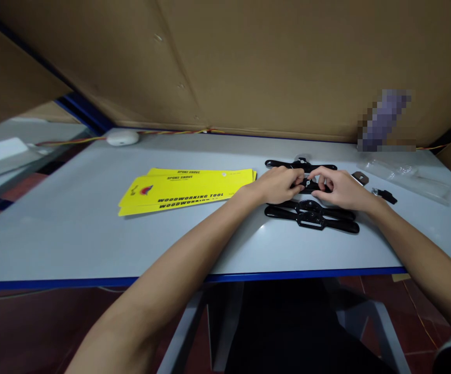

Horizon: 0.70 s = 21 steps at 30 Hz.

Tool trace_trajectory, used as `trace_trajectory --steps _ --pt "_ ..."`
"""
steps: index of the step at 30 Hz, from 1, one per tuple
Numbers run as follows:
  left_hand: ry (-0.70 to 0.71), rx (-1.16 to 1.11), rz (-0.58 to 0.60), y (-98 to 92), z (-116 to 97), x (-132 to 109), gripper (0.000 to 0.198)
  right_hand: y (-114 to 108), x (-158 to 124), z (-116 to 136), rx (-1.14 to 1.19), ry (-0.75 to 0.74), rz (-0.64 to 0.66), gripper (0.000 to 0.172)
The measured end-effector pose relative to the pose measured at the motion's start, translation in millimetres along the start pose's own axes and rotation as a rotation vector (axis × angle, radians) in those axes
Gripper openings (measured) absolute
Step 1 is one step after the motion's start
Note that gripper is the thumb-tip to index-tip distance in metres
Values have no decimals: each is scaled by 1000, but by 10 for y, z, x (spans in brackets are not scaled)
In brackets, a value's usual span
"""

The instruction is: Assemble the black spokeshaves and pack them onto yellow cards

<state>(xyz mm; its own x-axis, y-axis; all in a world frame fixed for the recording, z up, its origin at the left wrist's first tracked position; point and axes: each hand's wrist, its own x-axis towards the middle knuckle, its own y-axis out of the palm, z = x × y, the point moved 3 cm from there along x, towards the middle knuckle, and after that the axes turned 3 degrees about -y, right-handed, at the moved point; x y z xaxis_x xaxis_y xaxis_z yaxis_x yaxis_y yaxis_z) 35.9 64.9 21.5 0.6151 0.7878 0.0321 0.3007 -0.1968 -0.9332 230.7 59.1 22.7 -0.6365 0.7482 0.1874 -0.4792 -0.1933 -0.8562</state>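
Both my hands are at a black spokeshave (309, 188) lying on the table, its middle showing between my fingers. My left hand (279, 184) has its fingers curled and pressed on the left side. My right hand (340, 188) pinches the other side with thumb and fingers; a small part they may hold is hidden. Behind lies another spokeshave with its cap (302, 162). In front are two spokeshave bodies, the nearer body (311, 220) overlapping the farther one (340, 213). A metal blade (360, 178) and a small black clamp piece (385, 195) lie by my right wrist.
Yellow printed cards (182, 193) lie overlapped left of my hands. Clear plastic bags (412, 182) rest at the right. A white rounded device (122, 137) and a thin cable (171, 132) lie along the cardboard wall (248, 67). The table's blue edge (272, 276) faces me.
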Motion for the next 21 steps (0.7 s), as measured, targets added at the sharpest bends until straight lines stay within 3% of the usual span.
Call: trace_trajectory --steps 6,21 --pt "-10 -4 -2 5 13 2 12 -12 1 -16 -17 -70 -44 29" --pt "1 18 -6 -2 5 -9 14 -7 6 -21 9 -87 -33 30"
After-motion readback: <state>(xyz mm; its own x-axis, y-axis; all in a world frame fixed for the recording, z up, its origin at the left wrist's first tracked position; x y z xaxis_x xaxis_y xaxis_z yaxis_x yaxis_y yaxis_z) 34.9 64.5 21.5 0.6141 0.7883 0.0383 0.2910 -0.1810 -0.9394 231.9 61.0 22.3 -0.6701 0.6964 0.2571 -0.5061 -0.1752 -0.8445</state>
